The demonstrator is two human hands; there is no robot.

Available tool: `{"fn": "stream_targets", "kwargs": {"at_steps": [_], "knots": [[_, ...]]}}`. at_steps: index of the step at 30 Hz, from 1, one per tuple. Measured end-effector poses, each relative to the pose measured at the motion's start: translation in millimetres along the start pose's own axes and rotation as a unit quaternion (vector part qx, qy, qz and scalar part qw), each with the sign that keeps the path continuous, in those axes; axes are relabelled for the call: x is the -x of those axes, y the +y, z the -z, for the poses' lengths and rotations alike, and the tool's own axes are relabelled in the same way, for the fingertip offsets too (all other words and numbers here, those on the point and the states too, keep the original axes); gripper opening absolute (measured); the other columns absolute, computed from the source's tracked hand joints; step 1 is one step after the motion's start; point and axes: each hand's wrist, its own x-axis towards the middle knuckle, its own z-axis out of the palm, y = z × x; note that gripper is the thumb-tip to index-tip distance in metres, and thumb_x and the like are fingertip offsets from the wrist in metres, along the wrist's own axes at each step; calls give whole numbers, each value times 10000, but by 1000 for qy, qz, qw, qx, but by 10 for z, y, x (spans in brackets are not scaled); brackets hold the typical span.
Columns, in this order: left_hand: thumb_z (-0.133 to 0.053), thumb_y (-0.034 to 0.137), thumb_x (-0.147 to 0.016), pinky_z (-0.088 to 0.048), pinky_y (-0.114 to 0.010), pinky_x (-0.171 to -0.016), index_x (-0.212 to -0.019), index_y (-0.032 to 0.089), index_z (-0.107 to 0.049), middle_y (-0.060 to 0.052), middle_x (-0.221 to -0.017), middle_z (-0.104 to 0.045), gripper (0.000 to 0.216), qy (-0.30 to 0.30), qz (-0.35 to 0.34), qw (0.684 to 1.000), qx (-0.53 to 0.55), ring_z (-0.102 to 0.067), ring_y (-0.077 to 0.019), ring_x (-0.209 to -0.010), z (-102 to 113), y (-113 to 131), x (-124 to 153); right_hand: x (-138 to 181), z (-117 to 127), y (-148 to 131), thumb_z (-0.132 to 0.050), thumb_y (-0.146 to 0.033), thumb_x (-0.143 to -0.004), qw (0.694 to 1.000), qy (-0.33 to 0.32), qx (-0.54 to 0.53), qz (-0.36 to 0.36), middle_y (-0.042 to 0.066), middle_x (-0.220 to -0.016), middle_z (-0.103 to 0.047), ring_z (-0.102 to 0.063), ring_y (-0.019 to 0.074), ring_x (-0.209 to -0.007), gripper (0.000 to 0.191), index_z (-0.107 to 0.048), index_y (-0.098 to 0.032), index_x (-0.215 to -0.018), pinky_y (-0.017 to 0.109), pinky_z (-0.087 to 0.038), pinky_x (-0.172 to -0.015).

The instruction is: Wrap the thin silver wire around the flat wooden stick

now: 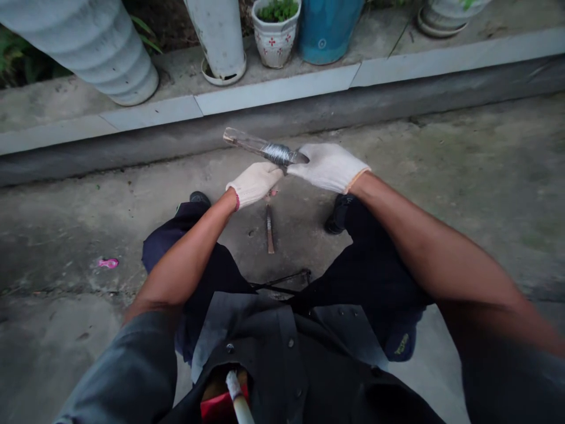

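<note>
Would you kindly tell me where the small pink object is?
In the head view, the small pink object lies on the concrete ground at left, near the left trouser leg.

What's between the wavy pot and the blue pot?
In the head view: a white pot on a saucer, then a small red-marked pot.

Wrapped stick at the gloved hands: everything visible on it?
The wrapped stick looks like weathered brownish-grey wood, with a paler, blunt end at upper left. Shiny silvery binding, wire or tape, circles it nearer the other end, which shows dark. It is raised off the ground, slanting down rightward in the picture. The right hand grips the dark end; whether the left hand, just below, touches it is unclear.
</note>
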Motion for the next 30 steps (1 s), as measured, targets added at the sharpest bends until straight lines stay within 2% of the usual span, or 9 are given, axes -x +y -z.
{"fn": "stream_targets", "kwargs": {"at_steps": [2,5,10,14,19,25,30], "knots": [[-562,270,-1106,-405,-235,-518,-928,194,-664,14,-668,-647,219,-7,-1,1000,16,-526,-89,-480,-28,-3,-7,6,-6,20,-606,-637,-984,1000,23,11,-14,145,-1012,-777,-705,303,-939,468,-768,-231,-1149,363,-492,-772],[-568,240,-1093,-468,-217,-579,-1073,181,-713,17,-751,-666,159,-20,-32,999,26,-590,-94,-576,-62,2,-9,47,3,54,-595,-603,-1003,995,94,17,-30,145,-1061,-801,-732,319,-949,480,-786,-246,-1260,389,-517,-808],[-584,170,-1047,-547,-212,-759,-1170,153,-763,6,-847,-743,218,-32,-81,995,51,-668,-94,-736,-21,19,9,139,104,87,-595,-525,-1029,982,187,26,-23,140,-1233,-800,-750,323,-1046,486,-751,-264,-1408,424,-548,-882],[-576,200,-1057,-539,-232,-679,-1220,129,-779,-8,-774,-716,270,-26,-83,994,64,-669,-116,-695,136,110,31,219,310,41,-587,-548,-1037,975,217,49,-21,158,-1240,-793,-746,344,-1099,518,-740,-234,-1420,432,-559,-901],[-608,283,-1059,-455,-247,-563,-1267,136,-806,-25,-706,-706,323,19,-127,992,1,-571,-115,-558,416,403,156,302,636,-126,-542,-617,-1054,969,230,75,-56,206,-1218,-772,-724,394,-1158,588,-723,-187,-1412,472,-556,-947],[-630,267,-1047,-423,-246,-558,-1332,139,-803,-38,-667,-698,358,51,-148,987,-35,-566,-116,-542,640,771,481,471,908,-387,-408,-593,-1118,957,243,149,-47,227,-1372,-715,-675,422,-1266,658,-564,-186,-1610,532,-538,-1006],[-667,304,-1013,-420,-248,-530,-1293,157,-820,-49,-697,-728,351,27,-148,988,-39,-595,-130,-548,720,747,582,528,966,-435,-488,-567,-1102,946,250,206,-12,251,-1243,-744,-697,392,-1161,608,-656,-131,-1490,490,-545,-948]]}}
